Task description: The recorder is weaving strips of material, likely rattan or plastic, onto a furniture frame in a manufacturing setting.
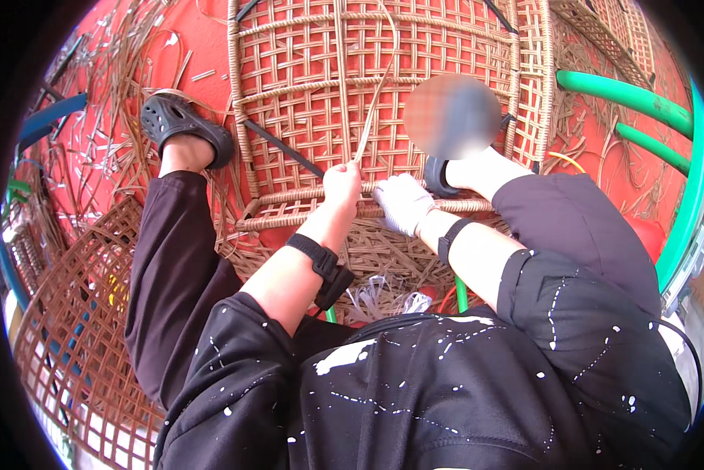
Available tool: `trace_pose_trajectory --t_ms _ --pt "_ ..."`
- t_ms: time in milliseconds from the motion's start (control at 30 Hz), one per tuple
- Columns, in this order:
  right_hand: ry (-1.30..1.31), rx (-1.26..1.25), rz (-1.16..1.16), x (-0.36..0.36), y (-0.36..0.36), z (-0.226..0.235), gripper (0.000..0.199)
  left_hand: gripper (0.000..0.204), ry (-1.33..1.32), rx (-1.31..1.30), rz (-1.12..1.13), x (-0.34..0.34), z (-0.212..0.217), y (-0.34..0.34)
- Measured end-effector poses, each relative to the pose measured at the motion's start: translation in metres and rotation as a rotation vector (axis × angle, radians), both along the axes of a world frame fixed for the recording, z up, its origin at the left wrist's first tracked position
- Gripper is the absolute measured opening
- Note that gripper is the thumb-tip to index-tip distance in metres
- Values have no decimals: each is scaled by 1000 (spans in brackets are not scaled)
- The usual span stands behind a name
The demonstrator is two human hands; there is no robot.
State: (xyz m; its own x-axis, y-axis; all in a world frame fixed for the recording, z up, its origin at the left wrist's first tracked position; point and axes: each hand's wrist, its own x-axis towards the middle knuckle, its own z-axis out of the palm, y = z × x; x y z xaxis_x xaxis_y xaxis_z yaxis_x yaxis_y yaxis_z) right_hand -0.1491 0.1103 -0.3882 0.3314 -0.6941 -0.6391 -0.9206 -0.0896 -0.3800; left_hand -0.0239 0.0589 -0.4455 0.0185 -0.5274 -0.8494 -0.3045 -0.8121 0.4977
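Cane strip (371, 111) ran from the left hand (342, 188) up over the woven cane panel (293, 102), which stood in front of the person, between the feet. Judged best practice for handling the strip: keep it flat and untwisted, draw with even tension, steady the frame near the pull; a sharp kink would probably split it. Left hand, bare: fingers closed on the strip, thumb side up. Right hand (403, 204), in a white glove: fingers bent, resting at the wrapped rail (465, 206), just beside the left; could not tell whether it gripped anything. Loose cane scraps (399, 249) lay below the rail.
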Motion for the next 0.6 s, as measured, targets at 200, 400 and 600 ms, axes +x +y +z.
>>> trace_pose_trajectory --t_ms 200,400,600 --pt "-26 37 -3 -1 -5 8 26 33 10 -5 -20 2 14 3" --pt "-81 147 117 -4 -19 10 57 28 140 -6 -183 12 6 -23" --pt "-225 402 -247 -15 -51 -26 71 32 203 -142 -486 16 8 -63"
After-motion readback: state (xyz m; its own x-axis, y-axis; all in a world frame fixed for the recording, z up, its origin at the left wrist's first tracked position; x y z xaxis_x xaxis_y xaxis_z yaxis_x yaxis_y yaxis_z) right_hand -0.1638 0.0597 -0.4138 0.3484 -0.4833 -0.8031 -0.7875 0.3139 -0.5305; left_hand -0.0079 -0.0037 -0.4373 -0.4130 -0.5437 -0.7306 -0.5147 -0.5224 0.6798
